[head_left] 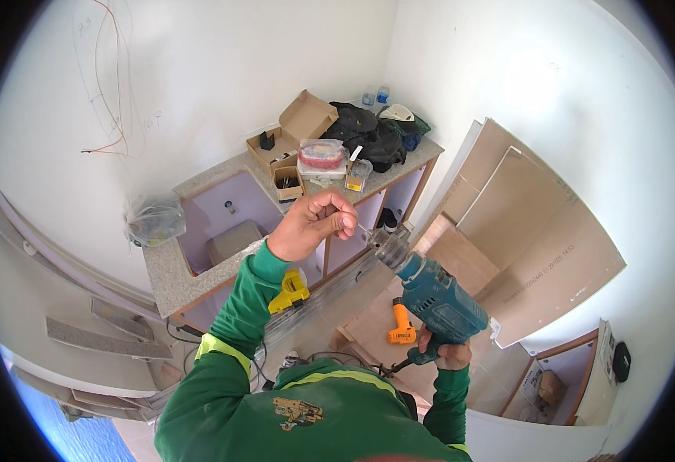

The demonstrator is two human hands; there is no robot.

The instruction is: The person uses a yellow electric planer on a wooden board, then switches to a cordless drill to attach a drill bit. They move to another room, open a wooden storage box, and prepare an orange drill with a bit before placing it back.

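Basically, mid-frame your left hand [307,225] pinches a thin rod [363,229] by the clear guard [390,248]; lower right, your right hand [455,355] curls tight round the teal power tool [447,301]

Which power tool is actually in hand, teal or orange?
The teal power tool: the right hand grips it, its front end close to the left hand. The orange power tool lies lower down, touched by neither hand.

"What's around you?"
"I see white walls [237,69] meeting near twelve o'clock, a speckled counter [169,277] running from eight to one, wires [119,100] dangling at ten."
"And low down?"
"Pale floor [499,377]; an open cabinet [586,381] at my four."
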